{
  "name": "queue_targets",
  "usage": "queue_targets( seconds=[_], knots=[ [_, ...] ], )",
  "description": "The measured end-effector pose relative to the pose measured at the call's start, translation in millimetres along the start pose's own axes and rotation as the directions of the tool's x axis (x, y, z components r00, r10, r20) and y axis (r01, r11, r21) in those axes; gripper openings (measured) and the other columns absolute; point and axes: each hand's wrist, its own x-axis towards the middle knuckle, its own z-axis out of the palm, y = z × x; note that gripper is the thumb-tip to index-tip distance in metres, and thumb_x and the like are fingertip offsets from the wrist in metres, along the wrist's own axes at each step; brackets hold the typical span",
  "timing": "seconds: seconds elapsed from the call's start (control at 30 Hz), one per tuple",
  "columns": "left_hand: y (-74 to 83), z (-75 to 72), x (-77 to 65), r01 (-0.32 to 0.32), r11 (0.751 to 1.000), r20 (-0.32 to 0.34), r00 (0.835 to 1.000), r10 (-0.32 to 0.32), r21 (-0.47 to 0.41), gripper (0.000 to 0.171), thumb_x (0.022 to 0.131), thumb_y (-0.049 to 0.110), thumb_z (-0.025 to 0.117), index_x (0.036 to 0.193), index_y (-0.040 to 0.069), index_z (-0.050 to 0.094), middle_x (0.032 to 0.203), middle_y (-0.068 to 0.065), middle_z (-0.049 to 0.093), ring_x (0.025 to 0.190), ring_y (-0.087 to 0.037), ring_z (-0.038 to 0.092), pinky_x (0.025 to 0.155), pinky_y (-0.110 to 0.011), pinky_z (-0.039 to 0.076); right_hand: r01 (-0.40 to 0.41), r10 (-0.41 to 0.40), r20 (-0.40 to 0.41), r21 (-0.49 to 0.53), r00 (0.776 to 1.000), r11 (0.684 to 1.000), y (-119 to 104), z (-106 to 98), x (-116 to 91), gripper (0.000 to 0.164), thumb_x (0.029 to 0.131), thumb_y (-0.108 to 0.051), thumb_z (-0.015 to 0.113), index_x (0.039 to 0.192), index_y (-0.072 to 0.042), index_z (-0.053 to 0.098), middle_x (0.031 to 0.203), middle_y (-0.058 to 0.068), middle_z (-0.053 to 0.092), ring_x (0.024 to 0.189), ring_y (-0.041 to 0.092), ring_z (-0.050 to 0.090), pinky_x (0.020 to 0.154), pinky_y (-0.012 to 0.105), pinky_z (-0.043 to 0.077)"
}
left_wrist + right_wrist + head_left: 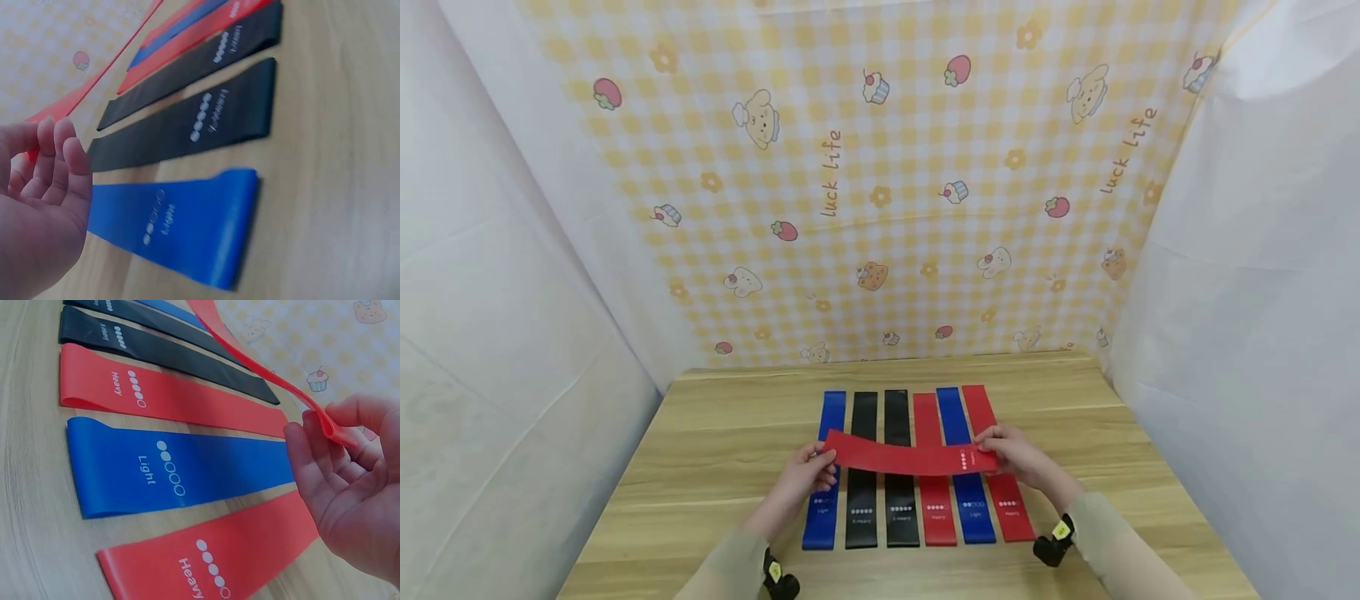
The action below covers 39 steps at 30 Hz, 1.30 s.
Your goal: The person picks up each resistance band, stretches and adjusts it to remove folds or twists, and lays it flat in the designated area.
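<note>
A red resistance band [891,459] is stretched crosswise above a row of other bands, sagging slightly in the middle. My left hand [808,472] pinches its left end between thumb and fingers, over the leftmost blue band [821,521]. At the other end, my right hand [1018,458] pinches the printed part, thumb on top. The right wrist view shows the held band's folded loop end [329,428] between thumb and fingers. Below lie two black bands [861,525], a red band marked Heavy [169,400], a blue one marked Light [206,462] and another red one [262,537].
All the lower bands lie side by side, lengthwise, on the wood-grain table [715,450]. A yellow checked cloth [880,242] hangs behind it, with white sheets [1225,292] on both sides. Black wrist devices [1054,543] are strapped over the sleeves.
</note>
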Motion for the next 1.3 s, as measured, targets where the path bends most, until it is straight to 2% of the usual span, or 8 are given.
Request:
queue_targets(
  seconds=[0.23, 0.47, 0.7, 0.9, 1.03, 1.13, 1.3],
  knots=[
    [9.9, 8.4, 8.7, -0.028, 0.995, -0.080, 0.997, 0.021, -0.091, 0.021, 0.097, 0.017, 0.060, 0.106, -0.001, 0.056, 0.082, -0.012, 0.063, 0.073, -0.022, 0.064, 0.068, -0.032, 0.056, 0.026, -0.018, 0.109, -0.069, 0.994, 0.997, -7.9, -6.1, -6.7, 0.033, 0.095, -0.006, 0.051, 0.125, 0.007, 0.050, 0.111, 0.017, 0.059, 0.086, 0.025, 0.065, 0.072, 0.038, 0.057],
    [12.4, 8.6, 14.5, -0.038, 0.993, -0.085, 0.996, 0.029, -0.109, 0.020, 0.097, 0.017, 0.060, 0.106, -0.002, 0.057, 0.081, -0.010, 0.063, 0.075, -0.024, 0.065, 0.070, -0.035, 0.057, 0.076, -0.043, 0.224, -0.144, 0.974, 0.987, -17.5, -11.1, -6.8, 0.019, 0.095, -0.008, 0.052, 0.107, 0.004, 0.061, 0.106, 0.012, 0.063, 0.085, 0.023, 0.063, 0.072, 0.036, 0.054],
    [19.3, 9.3, 19.3, -0.064, 0.990, -0.093, 0.994, 0.053, -0.125, 0.024, 0.097, 0.018, 0.061, 0.108, -0.002, 0.056, 0.081, -0.012, 0.062, 0.071, -0.021, 0.063, 0.068, -0.033, 0.056, 0.099, -0.041, 0.247, -0.227, 0.968, 0.969, -24.3, -14.1, -5.8, 0.015, 0.095, -0.007, 0.053, 0.098, 0.001, 0.066, 0.099, 0.010, 0.065, 0.086, 0.022, 0.059, 0.075, 0.038, 0.052],
    [29.4, 13.5, 25.4, -0.061, 0.994, -0.094, 0.994, 0.053, -0.086, 0.027, 0.096, 0.022, 0.063, 0.109, -0.001, 0.059, 0.082, -0.010, 0.063, 0.067, -0.017, 0.060, 0.065, -0.028, 0.054, 0.137, -0.046, 0.295, -0.298, 0.954, 0.945, -26.8, -19.1, -8.6, 0.015, 0.094, -0.009, 0.057, 0.097, 0.001, 0.067, 0.097, 0.012, 0.066, 0.083, 0.022, 0.060, 0.074, 0.043, 0.052],
    [33.7, 18.5, 31.2, -0.067, 0.996, -0.094, 0.994, 0.062, -0.057, 0.028, 0.095, 0.023, 0.063, 0.111, 0.000, 0.061, 0.081, -0.011, 0.064, 0.064, -0.017, 0.058, 0.063, -0.028, 0.053, 0.152, -0.039, 0.323, -0.335, 0.946, 0.930, -29.9, -23.8, -12.6, 0.014, 0.092, -0.008, 0.059, 0.096, 0.002, 0.067, 0.096, 0.011, 0.066, 0.080, 0.021, 0.060, 0.070, 0.038, 0.052],
    [37.0, 24.2, 35.8, -0.070, 0.996, -0.087, 0.994, 0.066, -0.046, 0.027, 0.095, 0.022, 0.063, 0.110, 0.000, 0.062, 0.078, -0.010, 0.063, 0.059, -0.016, 0.059, 0.060, -0.028, 0.053, 0.152, -0.027, 0.345, -0.342, 0.938, 0.927, -31.5, -27.9, -16.5, 0.014, 0.091, -0.007, 0.060, 0.096, 0.003, 0.067, 0.094, 0.010, 0.067, 0.078, 0.020, 0.060, 0.070, 0.036, 0.052],
    [43.5, 35.0, 41.6, -0.066, 0.998, -0.067, 0.996, 0.064, -0.024, 0.028, 0.096, 0.020, 0.062, 0.116, 0.000, 0.062, 0.074, -0.006, 0.062, 0.055, -0.012, 0.058, 0.054, -0.024, 0.049, 0.153, -0.012, 0.379, -0.344, 0.925, 0.927, -30.0, -34.5, -22.2, 0.014, 0.091, -0.008, 0.061, 0.097, 0.003, 0.068, 0.093, 0.009, 0.068, 0.077, 0.019, 0.062, 0.073, 0.041, 0.054]
  ],
)
